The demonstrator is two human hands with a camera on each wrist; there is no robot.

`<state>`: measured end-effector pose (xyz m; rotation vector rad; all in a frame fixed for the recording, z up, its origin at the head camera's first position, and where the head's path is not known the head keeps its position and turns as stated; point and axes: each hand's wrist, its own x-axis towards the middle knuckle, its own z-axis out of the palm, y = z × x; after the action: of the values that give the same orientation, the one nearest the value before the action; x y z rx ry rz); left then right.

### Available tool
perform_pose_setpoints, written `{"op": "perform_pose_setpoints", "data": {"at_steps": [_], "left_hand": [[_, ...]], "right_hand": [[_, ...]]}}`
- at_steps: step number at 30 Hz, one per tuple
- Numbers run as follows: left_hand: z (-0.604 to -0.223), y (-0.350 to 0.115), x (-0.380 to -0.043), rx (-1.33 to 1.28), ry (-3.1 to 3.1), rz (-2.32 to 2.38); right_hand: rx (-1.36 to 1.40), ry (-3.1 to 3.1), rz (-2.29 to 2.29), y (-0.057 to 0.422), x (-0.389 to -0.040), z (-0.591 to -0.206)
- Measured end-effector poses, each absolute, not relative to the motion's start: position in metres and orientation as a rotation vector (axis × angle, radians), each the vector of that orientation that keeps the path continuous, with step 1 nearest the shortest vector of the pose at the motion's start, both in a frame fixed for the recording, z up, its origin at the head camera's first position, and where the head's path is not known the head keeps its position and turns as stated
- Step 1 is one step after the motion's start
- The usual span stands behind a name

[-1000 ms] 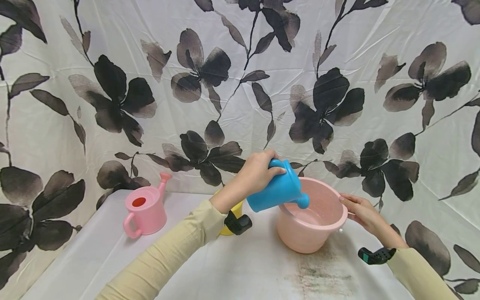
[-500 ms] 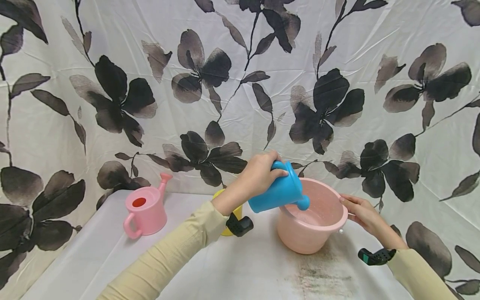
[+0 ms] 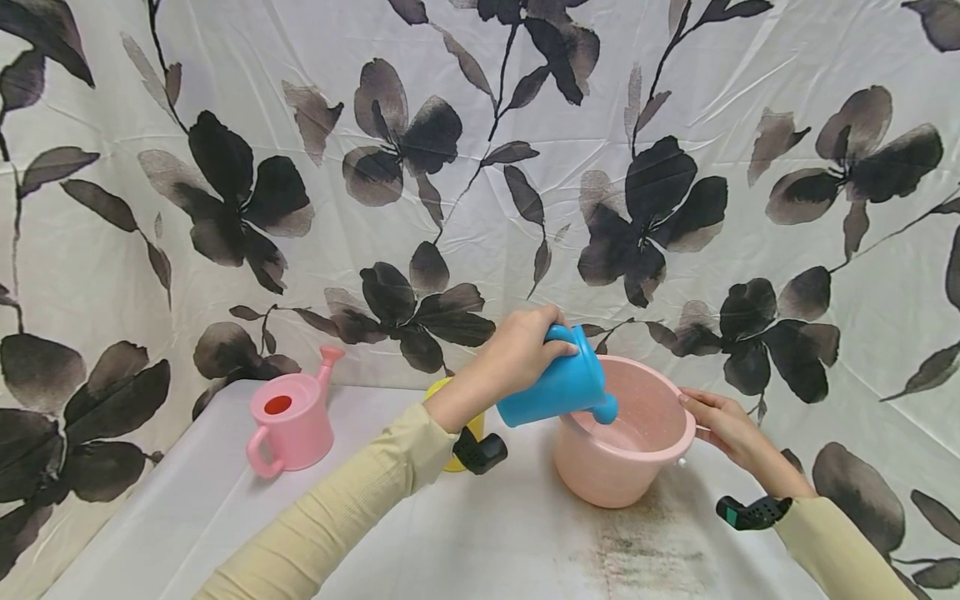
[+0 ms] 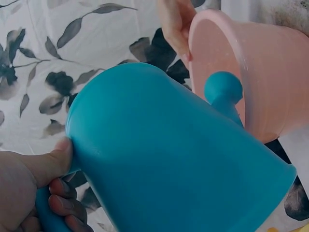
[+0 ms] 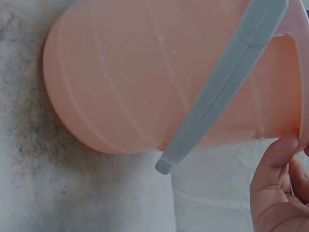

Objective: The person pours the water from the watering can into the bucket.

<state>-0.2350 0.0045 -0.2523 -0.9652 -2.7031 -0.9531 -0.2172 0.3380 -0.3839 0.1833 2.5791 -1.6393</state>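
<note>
In the head view my left hand (image 3: pixel 521 350) grips the handle of a blue watering can (image 3: pixel 555 385), which is tipped to the right. Its spout hangs over the opening of a pink bucket (image 3: pixel 611 475). The left wrist view shows the thumb pressed against the blue body (image 4: pixel 159 145) and fingers curled round the handle (image 4: pixel 48 212). On the far side, my right hand (image 3: pixel 723 425) pinches the bucket's rim. Seen from the right wrist, the thumb (image 5: pixel 277 154) lies at the rim, and a grey handle (image 5: pixel 217 92) hangs across the bucket's side. No flowing water can be made out.
A pink watering can (image 3: pixel 296 425) stands on the white table (image 3: pixel 420 542) at the left. Behind my left forearm, a yellow object (image 3: pixel 476 425) is mostly hidden. Dark stains (image 3: pixel 648 554) mark the tabletop before the bucket. A flowered cloth (image 3: pixel 480 167) hangs behind.
Over the last second the blue watering can and my left hand shift very slightly right and down. The bucket and my right hand stay where they were.
</note>
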Motion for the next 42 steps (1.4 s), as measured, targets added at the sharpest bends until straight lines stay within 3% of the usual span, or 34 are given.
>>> {"op": "perform_pose_setpoints", "data": {"at_steps": [42], "left_hand": [[-0.2452, 0.0079, -0.2302, -1.026, -2.731, -0.841]], "right_hand": [[0.154, 2.553, -1.659, 0.34, -0.2153, -0.383]]}}
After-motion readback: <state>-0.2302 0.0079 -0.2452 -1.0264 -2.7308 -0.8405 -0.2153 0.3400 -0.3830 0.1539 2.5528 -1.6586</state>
